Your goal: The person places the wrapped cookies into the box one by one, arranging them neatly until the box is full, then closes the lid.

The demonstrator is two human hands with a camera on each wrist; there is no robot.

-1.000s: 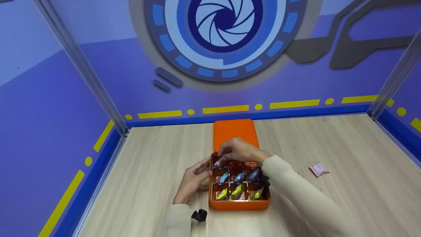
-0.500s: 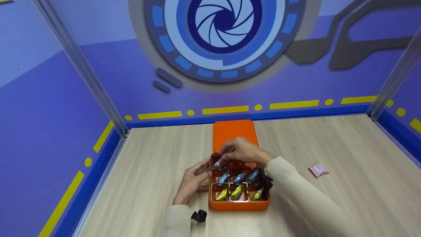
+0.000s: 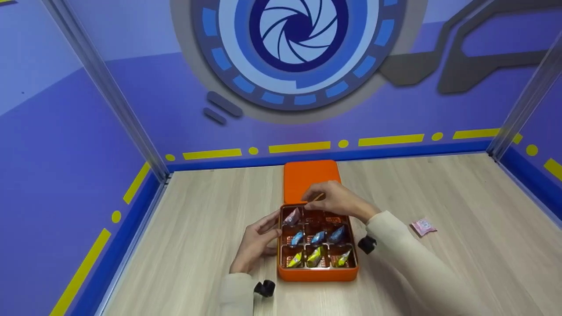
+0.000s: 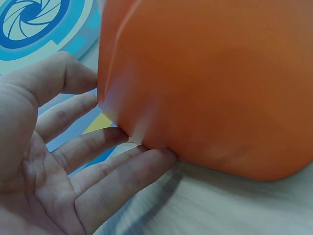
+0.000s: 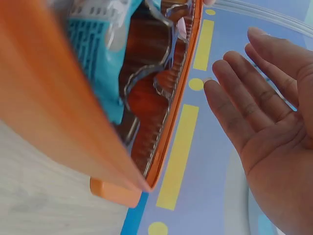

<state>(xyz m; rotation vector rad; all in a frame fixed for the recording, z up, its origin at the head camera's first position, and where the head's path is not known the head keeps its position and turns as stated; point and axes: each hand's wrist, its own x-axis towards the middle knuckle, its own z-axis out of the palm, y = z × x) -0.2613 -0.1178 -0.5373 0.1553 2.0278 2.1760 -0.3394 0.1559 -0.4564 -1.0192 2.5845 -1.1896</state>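
Note:
An orange box (image 3: 318, 275) with a divided brown tray stands on the table. My left hand (image 3: 254, 245) steadies its left side, fingertips against the orange wall (image 4: 210, 93), fingers fairly straight. My right hand (image 3: 333, 199) hovers over the box's back edge, holding nothing; its fingers are extended in the right wrist view. A pink-wrapped candy (image 3: 292, 216) lies in the back-left compartment. The middle row holds blue-wrapped candies (image 3: 318, 237), the front row yellow-wrapped candies (image 3: 315, 256). Two back compartments show bare bottoms, partly behind my right hand.
Behind the box lies its orange lid (image 3: 311, 175). Another pink-wrapped candy (image 3: 423, 227) rests on the wooden table (image 3: 210, 210), to the right. Blue panels (image 3: 246, 127) with yellow marks wall in the back and sides.
My right hand has let go of the pink candy in the back-left compartment and moved up and to the right. The left hand stays against the box.

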